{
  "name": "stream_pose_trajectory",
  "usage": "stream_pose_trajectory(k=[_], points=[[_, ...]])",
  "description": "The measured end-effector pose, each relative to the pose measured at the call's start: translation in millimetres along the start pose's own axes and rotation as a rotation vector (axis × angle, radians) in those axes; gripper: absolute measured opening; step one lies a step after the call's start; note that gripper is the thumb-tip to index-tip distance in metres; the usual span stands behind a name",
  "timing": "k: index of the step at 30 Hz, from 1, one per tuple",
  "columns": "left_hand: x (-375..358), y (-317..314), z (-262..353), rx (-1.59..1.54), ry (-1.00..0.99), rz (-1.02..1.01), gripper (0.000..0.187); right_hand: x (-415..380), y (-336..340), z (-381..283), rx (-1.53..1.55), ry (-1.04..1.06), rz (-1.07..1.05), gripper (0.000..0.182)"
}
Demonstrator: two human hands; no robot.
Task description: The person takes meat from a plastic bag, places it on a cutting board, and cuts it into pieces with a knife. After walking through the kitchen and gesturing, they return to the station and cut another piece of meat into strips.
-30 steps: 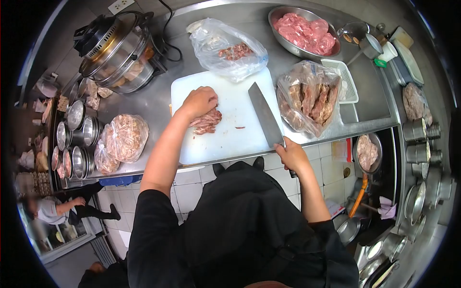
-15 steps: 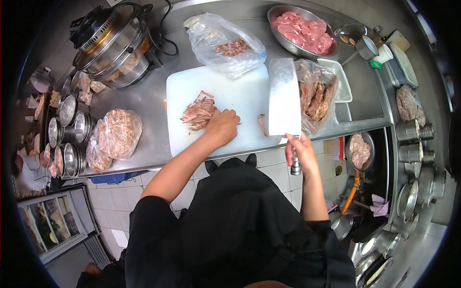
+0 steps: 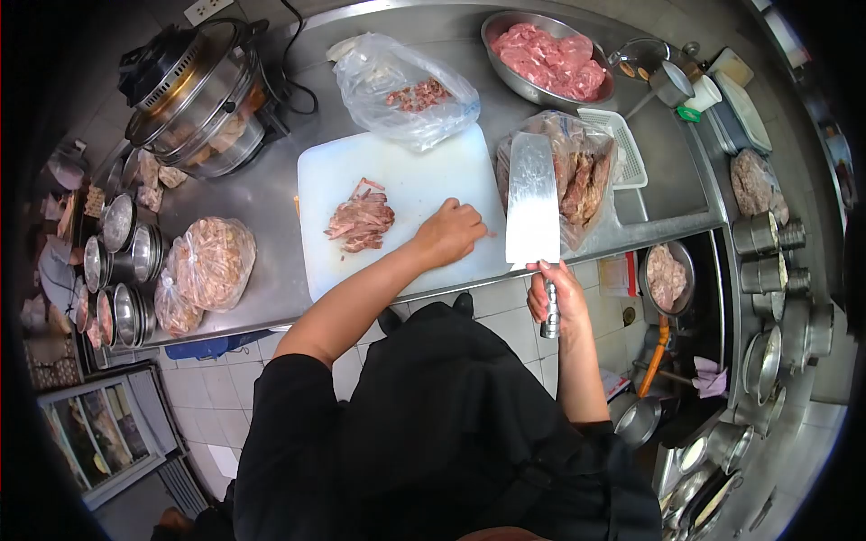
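Note:
My left hand [image 3: 451, 233] is over the right part of the white cutting board [image 3: 424, 185], its fingers curled in around a thin strip of meat [image 3: 491, 234]; a small end of the strip pokes out past the fingertips. A pile of sliced meat [image 3: 363, 216] lies on the board's left side. In my right hand [image 3: 557, 293] is the handle of a wide cleaver [image 3: 534, 198]. Its blade points away from me, held up at the board's right edge and partly covering a plastic bag with meat chunks [image 3: 582, 185].
Behind the board lies a clear bag [image 3: 383, 108] with chopped meat. A steel bowl of raw meat [image 3: 550, 63] stands at the back right, with a white basket [image 3: 627, 149] nearer. Bagged meat [image 3: 212, 261] and a glass-bowled cooker [image 3: 203, 117] occupy the left side.
My left hand has left the sliced pile and moved right to the meat strip, closing on it. My right hand still holds the cleaver; the view has shifted slightly.

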State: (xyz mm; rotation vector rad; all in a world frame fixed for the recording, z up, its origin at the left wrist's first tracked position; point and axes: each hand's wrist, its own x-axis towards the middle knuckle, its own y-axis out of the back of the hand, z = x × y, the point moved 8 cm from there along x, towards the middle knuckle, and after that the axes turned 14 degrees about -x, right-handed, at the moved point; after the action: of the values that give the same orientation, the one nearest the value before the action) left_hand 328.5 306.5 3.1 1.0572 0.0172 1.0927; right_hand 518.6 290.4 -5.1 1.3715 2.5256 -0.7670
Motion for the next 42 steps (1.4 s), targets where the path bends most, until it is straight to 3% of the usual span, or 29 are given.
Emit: stream_pose_trajectory(k=[3,5,8,10,14,17,20,21,24,27,31,33,42], points=[[1,7,-23,0.07,0.126,0.036,0.019,-4,2,3,-0.01,-0.012,0.031,0.026],[-3,20,-48,0.047,0.332,0.088,0.03,-6,1,3,0.001,-0.013,0.039,0.025],[-10,64,-70,-0.007,0.443,0.067,0.031,-7,1,4,-0.007,-0.018,0.044,0.024],[-27,107,-82,-0.034,0.727,0.117,0.03,-6,0,6,-0.037,-0.029,0.046,0.025],[-68,144,-129,0.058,0.738,0.015,0.025,2,-7,9,-0.104,-0.082,0.046,0.027],[-79,142,-128,0.098,0.598,-0.068,0.018,8,-20,9,-0.252,-0.135,0.043,0.025],[-93,140,-118,0.142,0.625,-0.096,0.014,13,-34,2,-0.605,-0.205,0.06,0.022],[-99,141,-115,0.141,0.625,-0.097,0.014,16,-37,3,-0.604,-0.206,0.061,0.022],[-120,147,-118,0.131,0.746,-0.083,0.017,26,-41,11,-0.991,-0.276,0.039,0.029],[-119,155,-107,0.12,0.635,0.062,0.021,28,-57,2,-1.161,-0.254,0.027,0.031],[-91,142,-94,0.076,0.525,0.129,0.023,30,-59,0,-1.224,-0.269,0.026,0.035],[-78,127,-92,0.155,0.576,-0.053,0.017,29,-57,2,-1.227,-0.282,0.047,0.039],[-65,142,-152,0.253,0.847,-0.265,0.012,23,-64,5,-1.22,-0.262,0.094,0.038]])
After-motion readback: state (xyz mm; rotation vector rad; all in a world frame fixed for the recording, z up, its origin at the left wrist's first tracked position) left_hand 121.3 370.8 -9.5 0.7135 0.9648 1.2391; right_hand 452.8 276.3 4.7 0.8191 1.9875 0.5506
